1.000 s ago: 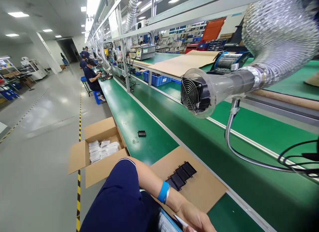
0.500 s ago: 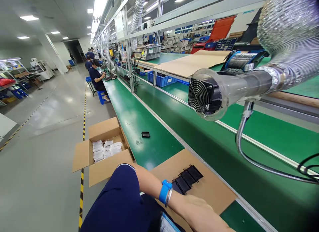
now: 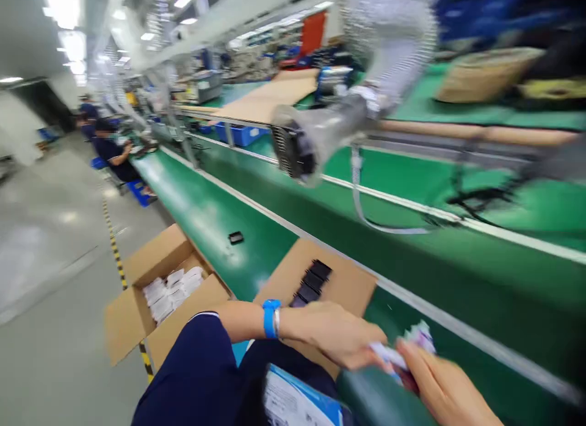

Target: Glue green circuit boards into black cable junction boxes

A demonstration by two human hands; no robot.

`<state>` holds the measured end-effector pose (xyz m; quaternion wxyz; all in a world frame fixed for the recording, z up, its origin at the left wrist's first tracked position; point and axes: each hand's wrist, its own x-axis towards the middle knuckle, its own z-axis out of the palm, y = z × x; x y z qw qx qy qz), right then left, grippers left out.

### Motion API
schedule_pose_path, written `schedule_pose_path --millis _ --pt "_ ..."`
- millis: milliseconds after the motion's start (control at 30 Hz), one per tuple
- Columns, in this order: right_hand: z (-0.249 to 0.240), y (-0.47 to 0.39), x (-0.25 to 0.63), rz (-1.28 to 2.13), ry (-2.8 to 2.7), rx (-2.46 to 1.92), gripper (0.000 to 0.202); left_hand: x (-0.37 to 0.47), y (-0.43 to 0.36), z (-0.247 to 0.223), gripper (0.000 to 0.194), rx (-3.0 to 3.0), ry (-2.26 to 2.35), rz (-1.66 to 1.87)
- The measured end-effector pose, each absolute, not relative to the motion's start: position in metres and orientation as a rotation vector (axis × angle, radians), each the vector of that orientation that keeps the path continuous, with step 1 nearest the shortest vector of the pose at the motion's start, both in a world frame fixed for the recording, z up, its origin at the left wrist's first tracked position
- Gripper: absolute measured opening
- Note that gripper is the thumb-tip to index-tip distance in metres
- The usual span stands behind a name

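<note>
A crumpled white packet with purplish print is between my two hands, blurred by motion. My left hand, with a blue wristband, pinches its left end. The right hand closes thumb and fingers on the other side of it. What is inside the packet cannot be made out. Left of my hands, a row of black rectangular plastic trays lies on a flat cardboard sheet, partly covered by my left forearm. A blue-and-white printed package rests by my lap.
An open cardboard box holding white packets stands left of the green bench. A single black part lies farther along the bench. A fan on a clear duct overhangs it. Other people sit at the far end.
The view has swung right. My right hand has come into view, and the white packet now shows between both hands. The left hand was reaching to the lower right before, its fingers out of sight.
</note>
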<state>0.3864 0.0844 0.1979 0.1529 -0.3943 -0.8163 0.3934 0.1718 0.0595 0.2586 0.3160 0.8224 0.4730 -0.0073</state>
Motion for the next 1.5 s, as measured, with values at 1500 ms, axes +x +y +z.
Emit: schedule_pose_path --millis 1500 --pt "0.241 0.075 0.381 1.582 -1.842 -1.385 0.067 0.167 0.076 0.235 0.016 3.022 1.173 0.682"
